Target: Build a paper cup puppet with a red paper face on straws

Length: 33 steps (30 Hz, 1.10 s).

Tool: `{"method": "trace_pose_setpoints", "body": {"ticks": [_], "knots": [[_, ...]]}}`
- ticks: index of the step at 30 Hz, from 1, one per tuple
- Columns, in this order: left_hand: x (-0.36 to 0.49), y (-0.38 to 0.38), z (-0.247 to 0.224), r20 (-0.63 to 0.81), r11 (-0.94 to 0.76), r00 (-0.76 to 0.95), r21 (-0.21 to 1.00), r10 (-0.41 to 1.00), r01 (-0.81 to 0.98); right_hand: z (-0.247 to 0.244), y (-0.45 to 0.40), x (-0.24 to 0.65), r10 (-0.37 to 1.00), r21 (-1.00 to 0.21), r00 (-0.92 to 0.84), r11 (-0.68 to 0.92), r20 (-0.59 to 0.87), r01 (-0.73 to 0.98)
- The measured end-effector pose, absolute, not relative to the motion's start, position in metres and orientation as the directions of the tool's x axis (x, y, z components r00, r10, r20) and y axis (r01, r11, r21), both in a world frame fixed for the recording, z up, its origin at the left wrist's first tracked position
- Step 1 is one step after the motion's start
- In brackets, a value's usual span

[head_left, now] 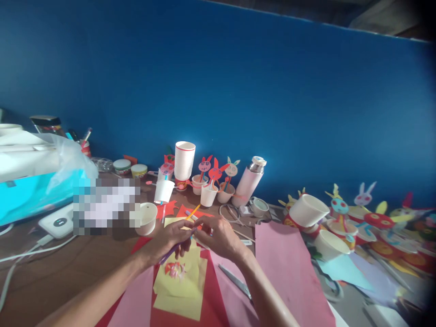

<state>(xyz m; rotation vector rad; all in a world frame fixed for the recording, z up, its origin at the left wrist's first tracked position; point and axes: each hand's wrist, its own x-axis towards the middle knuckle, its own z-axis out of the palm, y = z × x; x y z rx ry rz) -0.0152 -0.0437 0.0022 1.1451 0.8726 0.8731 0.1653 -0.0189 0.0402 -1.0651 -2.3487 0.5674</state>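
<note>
Evidently in the left hand: we see the left hand [172, 237] curled around a thin purple strip [169, 255], gripping it, with its fingertips brought together; whether it is a pen or a craft stem, we cannot tell.
Right hand: we find the right hand [220, 235] bent inward, its fingertips meeting the left's; whether it pinches the strip, we cannot tell.
Purple strip: it slants from just below the left palm up towards the meeting fingertips.
Grip: we would pinch lightly near the strip's upper end, letting the left hand steady its length.
Wrists: we do best with both low and quiet, so the fingertips alone do the fine work.
Yellow paper [177, 303]: it lies below both hands; we should avoid dragging our forearms over it.
Red and pink cut-out [175, 270]: it rests on the yellow paper, near the left hand; a sleeve or wrist could nudge it.
Scissors [232, 278]: they lie beside the right forearm, so we should mind the blades.
White paper cup [149, 222]: it stands beyond the left wrist; we should leave it elbow room.
</note>
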Motion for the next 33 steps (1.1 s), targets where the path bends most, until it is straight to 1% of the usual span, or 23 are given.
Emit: {"method": "trace_pose_setpoints", "body": {"ticks": [3,5,6,9,12,14,16,18,20,23,28,30,33], "knots": [[-0.014,-0.046,0.003,0.025,-0.051,0.300,0.996,0.953,0.077,0.040,-0.018,0.164,0.807,-0.561,-0.528,0.574,0.265,0.597],[-0.011,-0.047,0.000,0.122,-0.177,0.229,0.955,0.966,0.236,0.040,-0.018,0.163,0.832,-0.568,-0.496,0.540,0.249,0.620],[-0.010,-0.047,-0.003,0.162,-0.214,0.189,0.930,0.968,0.299,0.040,-0.018,0.161,0.842,-0.572,-0.483,0.524,0.239,0.631],[-0.004,-0.047,-0.013,0.252,-0.261,0.073,0.893,0.965,0.367,0.040,-0.021,0.158,0.863,-0.582,-0.457,0.490,0.218,0.649],[-0.002,-0.046,-0.017,0.298,-0.295,0.054,0.879,0.953,0.373,0.039,-0.022,0.156,0.877,-0.616,-0.432,0.462,0.210,0.638],[-0.002,-0.045,-0.015,0.296,-0.294,0.055,0.880,0.954,0.372,0.038,-0.022,0.157,0.880,-0.681,-0.444,0.428,0.167,0.594],[-0.004,-0.045,-0.012,0.244,-0.239,0.031,0.908,0.969,0.345,0.038,-0.020,0.159,0.866,-0.752,-0.487,0.393,0.110,0.529],[-0.006,-0.044,-0.010,0.178,-0.170,0.000,0.938,0.984,0.302,0.037,-0.018,0.162,0.837,-0.788,-0.541,0.384,0.078,0.481],[-0.009,-0.042,-0.011,0.140,-0.131,-0.017,0.955,0.990,0.267,0.035,-0.017,0.164,0.816,-0.787,-0.572,0.402,0.076,0.469],[-0.013,-0.039,-0.017,0.120,-0.114,-0.012,0.964,0.993,0.239,0.031,-0.016,0.164,0.815,-0.789,-0.574,0.401,0.076,0.466],[-0.013,-0.035,-0.023,0.097,-0.099,0.017,0.981,0.995,0.169,0.026,-0.013,0.163,0.839,-0.850,-0.544,0.307,0.029,0.428],[-0.011,-0.036,-0.021,0.090,-0.093,0.029,0.986,0.996,0.138,0.028,-0.013,0.163,0.855,-0.833,-0.513,0.335,0.073,0.441],[-0.007,-0.038,-0.013,0.073,-0.077,0.041,0.992,0.996,0.102,0.033,-0.014,0.163,0.853,-0.769,-0.499,0.419,0.152,0.482]]}}
